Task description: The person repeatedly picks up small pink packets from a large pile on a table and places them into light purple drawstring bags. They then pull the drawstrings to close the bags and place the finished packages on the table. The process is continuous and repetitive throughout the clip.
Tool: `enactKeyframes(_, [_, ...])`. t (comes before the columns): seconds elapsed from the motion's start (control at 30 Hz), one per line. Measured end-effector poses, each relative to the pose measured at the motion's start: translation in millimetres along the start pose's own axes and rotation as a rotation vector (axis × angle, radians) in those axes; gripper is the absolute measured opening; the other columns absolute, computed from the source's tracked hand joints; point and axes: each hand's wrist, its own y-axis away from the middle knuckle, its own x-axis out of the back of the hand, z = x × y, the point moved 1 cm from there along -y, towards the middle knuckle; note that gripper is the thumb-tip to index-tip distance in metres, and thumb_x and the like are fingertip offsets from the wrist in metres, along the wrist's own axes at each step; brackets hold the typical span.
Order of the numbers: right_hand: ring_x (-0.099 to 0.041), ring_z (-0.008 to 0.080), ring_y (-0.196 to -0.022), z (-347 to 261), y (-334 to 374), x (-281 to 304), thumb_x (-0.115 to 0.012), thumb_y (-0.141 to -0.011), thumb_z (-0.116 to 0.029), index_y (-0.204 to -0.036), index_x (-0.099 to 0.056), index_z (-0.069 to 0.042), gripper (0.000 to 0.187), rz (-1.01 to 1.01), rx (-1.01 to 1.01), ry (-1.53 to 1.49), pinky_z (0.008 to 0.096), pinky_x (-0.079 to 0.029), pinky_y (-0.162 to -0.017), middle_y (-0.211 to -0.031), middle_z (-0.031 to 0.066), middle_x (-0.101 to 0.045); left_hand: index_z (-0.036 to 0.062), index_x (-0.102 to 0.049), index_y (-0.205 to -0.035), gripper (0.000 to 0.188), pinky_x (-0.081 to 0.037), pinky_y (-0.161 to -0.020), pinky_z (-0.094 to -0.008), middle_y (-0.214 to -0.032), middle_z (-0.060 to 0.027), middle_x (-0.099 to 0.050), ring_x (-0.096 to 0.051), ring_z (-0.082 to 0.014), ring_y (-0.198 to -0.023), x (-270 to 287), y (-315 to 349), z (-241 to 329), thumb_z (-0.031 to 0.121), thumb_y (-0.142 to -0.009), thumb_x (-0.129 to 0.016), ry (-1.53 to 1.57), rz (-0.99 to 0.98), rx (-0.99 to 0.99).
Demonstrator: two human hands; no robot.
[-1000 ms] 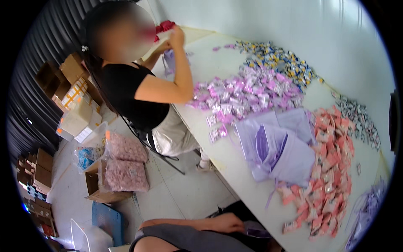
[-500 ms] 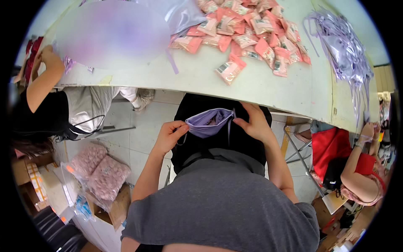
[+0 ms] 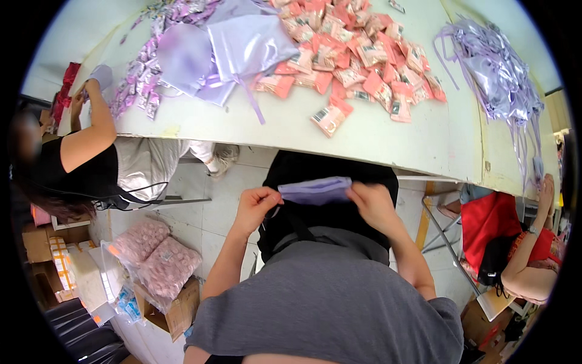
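Observation:
Over my lap hangs a small lilac drawstring pouch point(image 3: 316, 193), its top edge stretched nearly straight between my hands. Its left top corner is pinched in the thumb and fingers of my left hand point(image 3: 251, 209). My right hand point(image 3: 374, 205) closes on the opposite corner, slightly blurred. What the pouch holds cannot be seen now. On the table ahead lies a heap of pink sachets point(image 3: 357, 54), with one sachet point(image 3: 331, 116) lying apart toward the front edge. Flat lilac pouches point(image 3: 251, 45) rest left of that heap.
Purple wrapped pieces point(image 3: 142, 79) lie scattered on the white table point(image 3: 291, 136), and a pile of lilac ribboned pouches point(image 3: 500, 79) hangs over its right side. Co-workers sit at left and right. Bags of pink packets point(image 3: 167, 258) stand in a carton point(image 3: 176, 309) at lower left.
The pouch's mouth was gaping and is now drawn out almost flat. My right hand has come in to grip its right corner. The view has shifted, showing more of the table's left side.

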Motion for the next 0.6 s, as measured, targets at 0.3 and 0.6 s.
enactKeyframes(0.3, [-0.050,0.0157,-0.070,-18,64,97,-0.059,-0.086,-0.023,-0.071,-0.055,-0.004,0.025,0.632,0.451,-1.367,0.0270,-0.038,-0.058,-0.077,0.0098,-0.057,0.0001,-0.065,-0.077,0.005,-0.029,-0.037,-0.0318,-0.053,-0.0079,-0.048,-0.044,-0.0200,-0.041,-5,32,158,0.005,-0.078,-0.068,-0.049,-0.550,-0.933])
enactKeyframes(0.6, [-0.057,0.0200,-0.065,2,31,175,-0.044,-0.094,-0.036,-0.080,-0.053,-0.006,0.034,0.874,-0.111,-1.322,0.0323,-0.050,-0.062,-0.069,0.0060,-0.055,0.0017,-0.061,-0.091,0.012,-0.046,-0.063,-0.0367,-0.080,-0.0105,-0.059,-0.057,-0.0283,-0.071,31,-69,180,0.008,-0.081,-0.063,-0.718,0.932,-0.877])
